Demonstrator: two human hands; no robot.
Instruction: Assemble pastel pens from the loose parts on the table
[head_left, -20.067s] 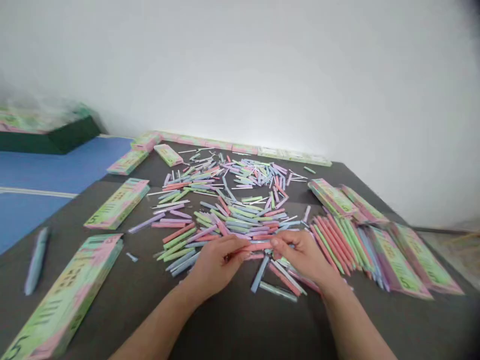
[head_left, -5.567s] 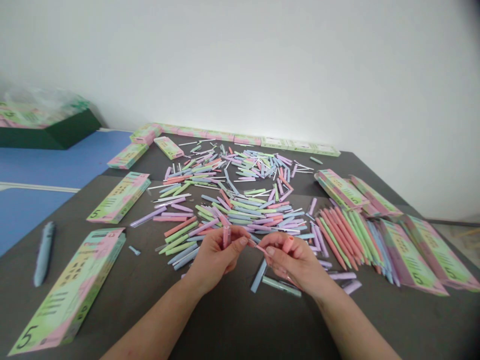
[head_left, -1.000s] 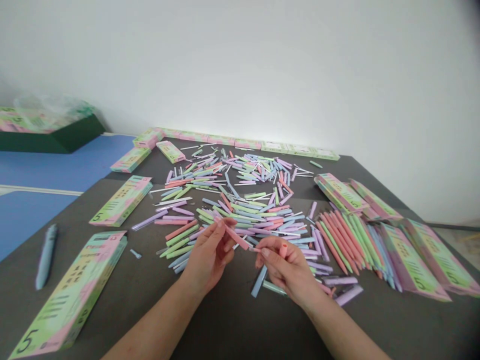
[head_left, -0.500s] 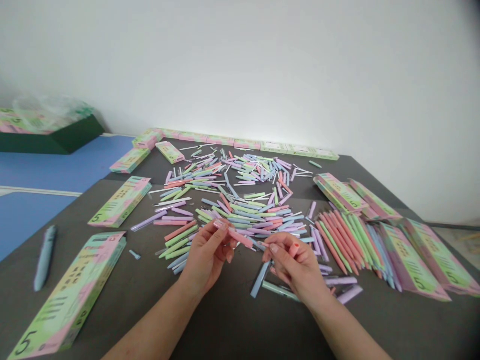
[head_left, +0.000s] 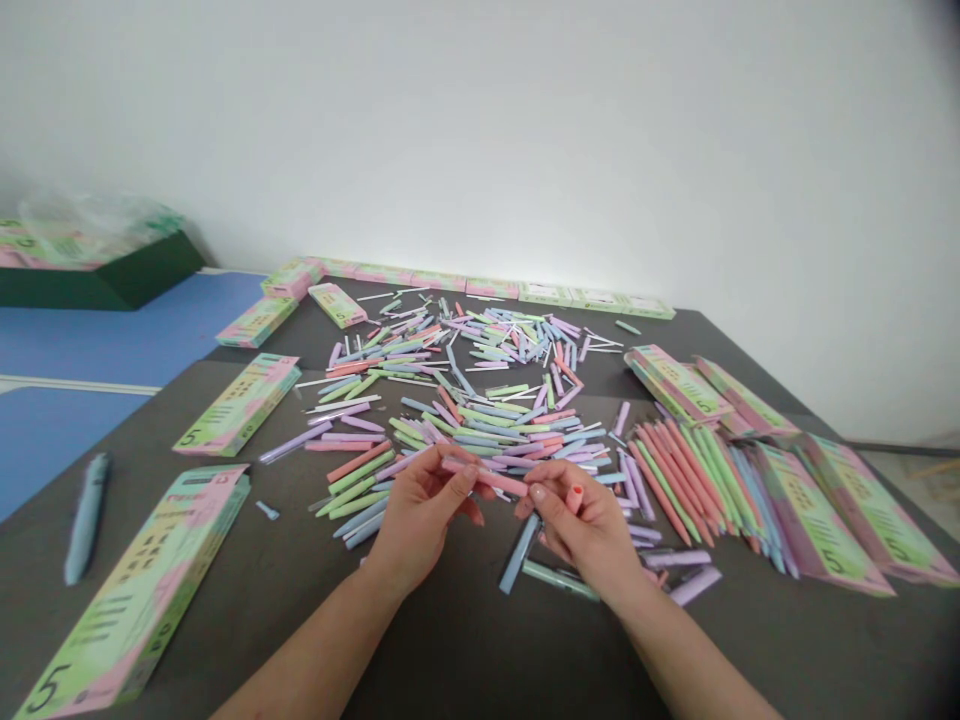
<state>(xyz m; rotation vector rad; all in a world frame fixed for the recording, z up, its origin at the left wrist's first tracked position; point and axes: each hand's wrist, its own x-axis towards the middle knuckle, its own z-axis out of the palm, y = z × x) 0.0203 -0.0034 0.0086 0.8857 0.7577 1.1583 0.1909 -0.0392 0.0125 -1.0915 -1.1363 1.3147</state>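
Observation:
A pink pen barrel (head_left: 504, 484) is held level between my two hands. My left hand (head_left: 429, 510) pinches its left end between thumb and fingers. My right hand (head_left: 581, 525) has thumb and fingertips closed at the barrel's right end. A second pink tube-shaped piece (head_left: 574, 498), perhaps a cap, sticks up from between the fingers of my right hand; its lower part is hidden. Just beyond my hands lies a heap of pastel pen parts (head_left: 495, 430). A blue pen piece (head_left: 519, 555) and a green one (head_left: 561, 580) lie beside my right hand.
Pink, green and blue pens (head_left: 682, 480) lie in a row at right, beside pen boxes (head_left: 825, 530). More boxes (head_left: 142, 590) lie at left, near a single blue pen (head_left: 87, 520). A dark green bin (head_left: 150, 270) stands on the blue surface (head_left: 225, 300).
My hands have come closer together. The right end of the pink barrel now meets my right fingertips, where a gap showed before. The view has shifted slightly.

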